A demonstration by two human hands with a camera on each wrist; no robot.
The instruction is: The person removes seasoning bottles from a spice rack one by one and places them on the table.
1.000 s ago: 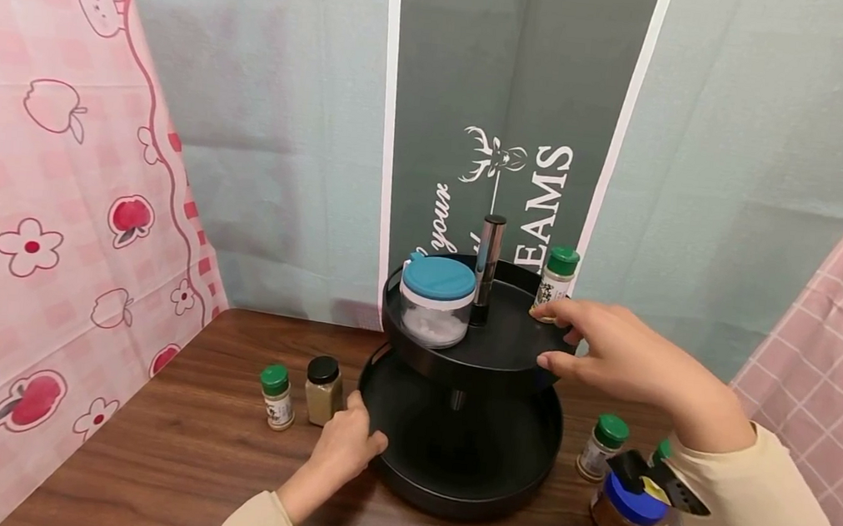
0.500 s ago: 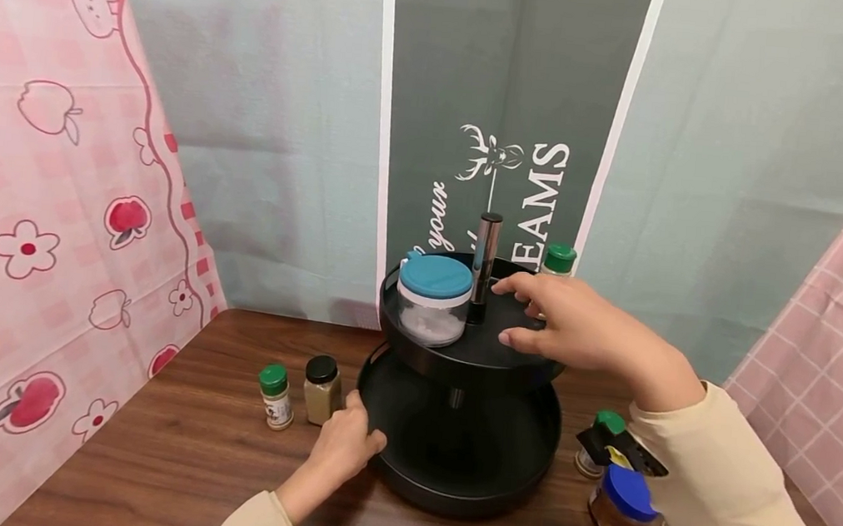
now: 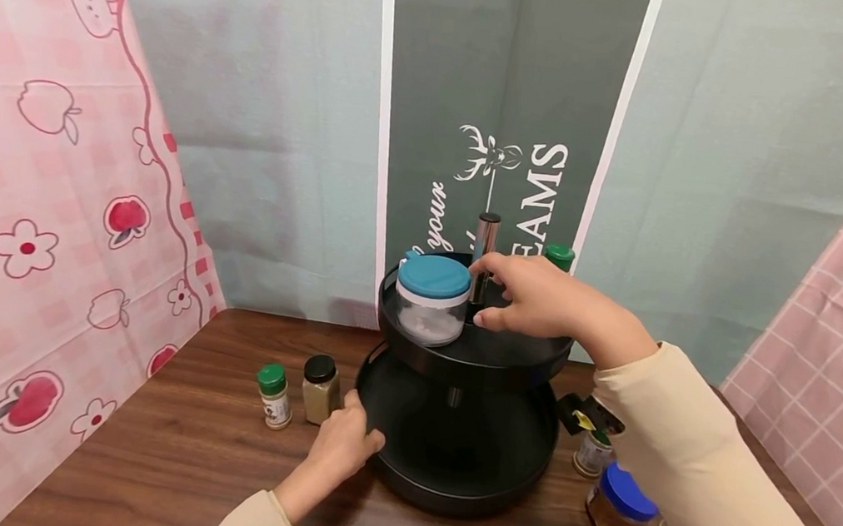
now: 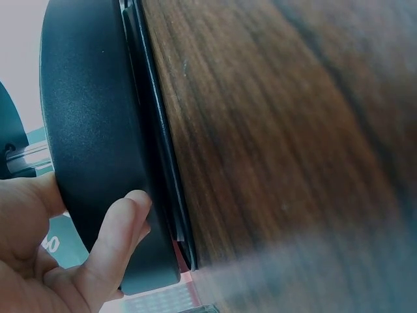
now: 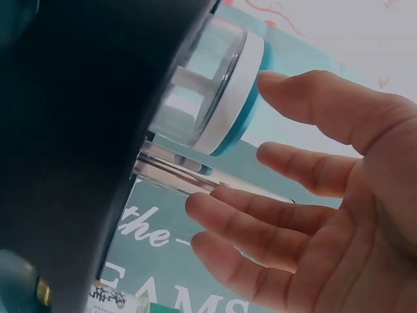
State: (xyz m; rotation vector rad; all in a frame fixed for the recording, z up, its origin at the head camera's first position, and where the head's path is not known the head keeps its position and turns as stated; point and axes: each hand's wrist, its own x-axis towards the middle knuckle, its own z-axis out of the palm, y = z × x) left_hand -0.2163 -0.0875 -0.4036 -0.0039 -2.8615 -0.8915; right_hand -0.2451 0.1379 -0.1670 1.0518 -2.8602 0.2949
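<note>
A black two-tier turntable rack (image 3: 457,500) stands on the wooden table. My left hand (image 3: 342,440) holds the left edge of its lower tray; in the left wrist view, the thumb and fingers (image 4: 111,251) lie across the tray's rim and outer wall. On the upper tray (image 3: 479,375) sits a clear jar (image 3: 427,320) with a blue lid and white contents. My right hand (image 3: 546,303) hovers over that tray beside the jar, fingers spread and holding nothing. The right wrist view shows its thumb close to the jar's lid (image 5: 244,124). Behind it rises the chrome post (image 3: 487,239).
A green-capped spice bottle (image 3: 560,257) stands at the upper tray's back right, partly hidden. Left of the rack are another green-capped bottle (image 3: 275,401) and a black-capped spice jar (image 3: 321,392). A blue-lidded jar (image 3: 622,502) and a bottle (image 3: 591,455) stand right, near my sleeve.
My right hand has let go of the green-capped bottle on the upper tray and moved left to the blue-lidded clear jar. The left hand has stayed on the lower tray.
</note>
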